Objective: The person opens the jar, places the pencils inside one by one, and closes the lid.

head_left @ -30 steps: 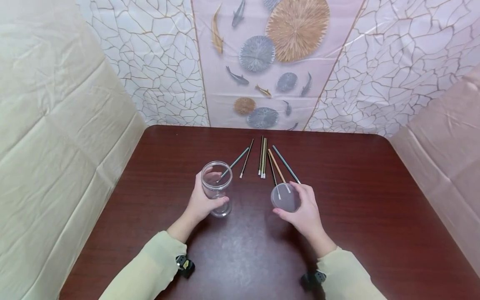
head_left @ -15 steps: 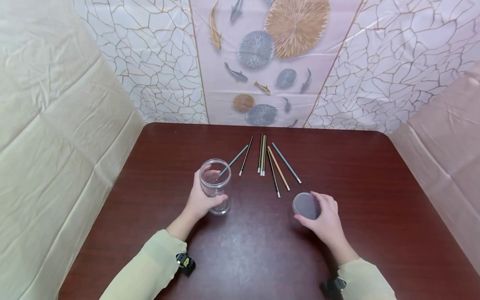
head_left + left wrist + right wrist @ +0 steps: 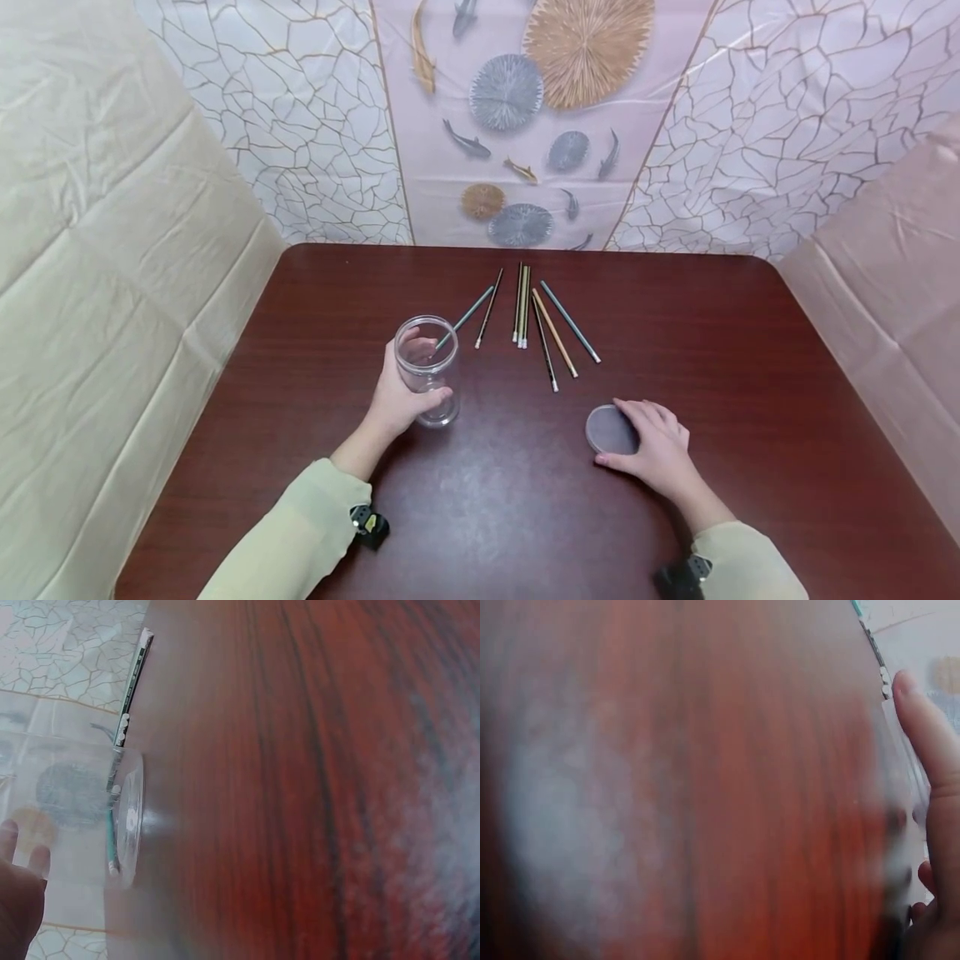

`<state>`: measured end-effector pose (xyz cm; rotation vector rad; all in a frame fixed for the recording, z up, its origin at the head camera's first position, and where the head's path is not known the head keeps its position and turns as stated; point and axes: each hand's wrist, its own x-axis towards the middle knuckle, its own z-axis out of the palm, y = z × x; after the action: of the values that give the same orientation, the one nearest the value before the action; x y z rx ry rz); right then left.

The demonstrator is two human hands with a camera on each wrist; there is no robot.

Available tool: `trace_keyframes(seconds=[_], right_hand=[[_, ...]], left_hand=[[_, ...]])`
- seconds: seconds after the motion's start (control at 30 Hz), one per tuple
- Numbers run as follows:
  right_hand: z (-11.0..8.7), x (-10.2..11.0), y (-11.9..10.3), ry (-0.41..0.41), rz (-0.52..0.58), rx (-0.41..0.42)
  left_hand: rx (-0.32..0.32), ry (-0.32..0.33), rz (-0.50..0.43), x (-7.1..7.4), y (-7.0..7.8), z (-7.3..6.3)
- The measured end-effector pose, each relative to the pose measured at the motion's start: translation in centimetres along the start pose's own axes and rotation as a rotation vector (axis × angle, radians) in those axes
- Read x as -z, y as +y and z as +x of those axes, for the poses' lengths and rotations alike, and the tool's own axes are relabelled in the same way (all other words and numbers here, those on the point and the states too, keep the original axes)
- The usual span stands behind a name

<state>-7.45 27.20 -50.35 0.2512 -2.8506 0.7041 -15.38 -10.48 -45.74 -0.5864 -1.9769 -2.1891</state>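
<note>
In the head view my left hand [image 3: 397, 402] grips a clear, lidless jar [image 3: 447, 373] from its left side, thumb across the front. The jar stands upright on the table, its open mouth facing up; the left wrist view shows its base [image 3: 132, 817] at the tabletop. My right hand [image 3: 658, 450] holds a round clear lid [image 3: 611, 430] by its edge, thumb at the near side and fingers at the far side. The lid lies flat, low at the tabletop, to the right of the jar. The thumb [image 3: 928, 742] hides part of it in the right wrist view.
Several pencils with white erasers lie fanned out beyond the hands, among them an orange pencil [image 3: 555, 333] and a teal pencil [image 3: 570, 321]. Another teal pencil [image 3: 472, 308] shows partly through the jar. Patterned cloth [image 3: 517, 167] hangs behind the dark red table [image 3: 750, 350].
My right hand has moved right and toward me with the lid, away from the pencils, and come down lower. The left hand with the jar has stayed in place.
</note>
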Motion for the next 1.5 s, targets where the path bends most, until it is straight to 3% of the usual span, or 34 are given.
trace_keyframes(seconds=[0.2, 0.43, 0.6, 0.9, 1.13, 1.27, 1.5], right_hand=[[0.1, 0.0, -0.1, -0.033, -0.048, 0.022], [-0.1, 0.1, -0.3, -0.039, -0.066, 0.022], [-0.2, 0.1, -0.3, -0.04, -0.046, 0.001], [0.6, 1.0, 0.6, 0.094, 0.16, -0.025], [1.8, 1.5, 0.3, 0.158, 0.178, -0.057], [3.1, 1.4, 0.0, 0.196, 0.177, -0.075], [6.2, 1.2, -0.9, 0.243, 0.186, -0.125]], left_hand=[[-0.015, 0.002, -0.032, 0.1, -0.4, 0.0], [0.017, -0.001, -0.043, -0.6, 1.9, -0.2], [0.006, -0.006, -0.008, -0.5, 1.8, -0.2], [-0.018, 0.013, 0.027, -0.6, 2.0, -0.2], [-0.017, 0.013, 0.057, -0.7, 2.1, -0.2], [-0.004, 0.015, 0.017, -0.8, 1.8, -0.2], [0.019, 0.036, -0.053, -0.5, -0.2, -0.6]])
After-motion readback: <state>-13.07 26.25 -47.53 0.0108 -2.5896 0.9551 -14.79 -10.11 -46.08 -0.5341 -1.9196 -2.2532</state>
